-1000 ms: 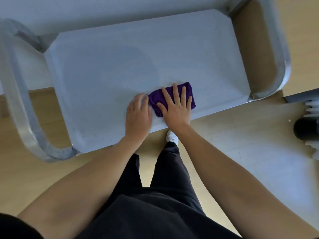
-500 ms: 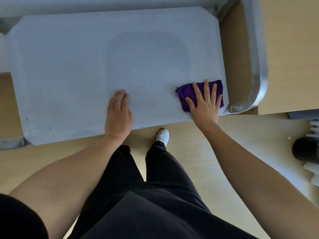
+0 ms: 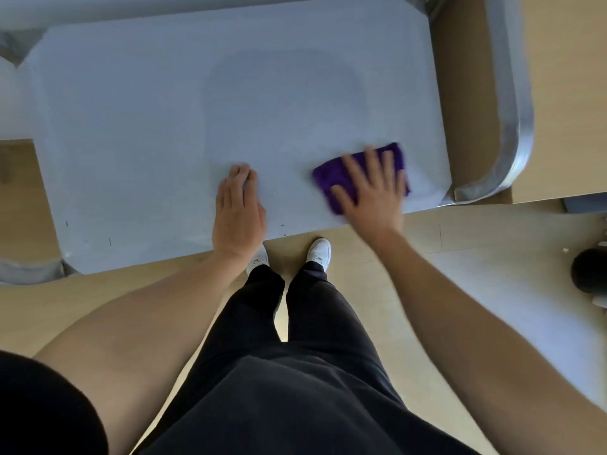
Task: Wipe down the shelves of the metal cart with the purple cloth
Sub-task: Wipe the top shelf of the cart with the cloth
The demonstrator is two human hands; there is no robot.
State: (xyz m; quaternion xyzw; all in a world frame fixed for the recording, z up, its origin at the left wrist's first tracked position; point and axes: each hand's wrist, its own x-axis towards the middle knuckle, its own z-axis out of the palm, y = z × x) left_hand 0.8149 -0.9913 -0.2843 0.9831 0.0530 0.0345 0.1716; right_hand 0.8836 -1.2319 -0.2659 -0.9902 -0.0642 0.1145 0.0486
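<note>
The metal cart's top shelf (image 3: 147,133) fills the upper half of the view, pale grey and flat. A folded purple cloth (image 3: 331,175) lies near the shelf's front right corner. My right hand (image 3: 371,192) presses flat on the cloth with fingers spread, blurred by motion, and covers most of it. My left hand (image 3: 238,211) rests palm down on the shelf's front edge, a little left of the cloth, holding nothing.
The cart's curved metal handle (image 3: 512,126) wraps round the right end, and another bit of frame (image 3: 29,270) shows at lower left. My white shoes (image 3: 320,251) stand on the wooden floor just below the shelf edge. A black round object (image 3: 589,274) sits at the far right.
My right hand slid the cloth rightward along the front edge, away from my left hand, and is now sliding back slightly to the left. My left hand stayed on the edge.
</note>
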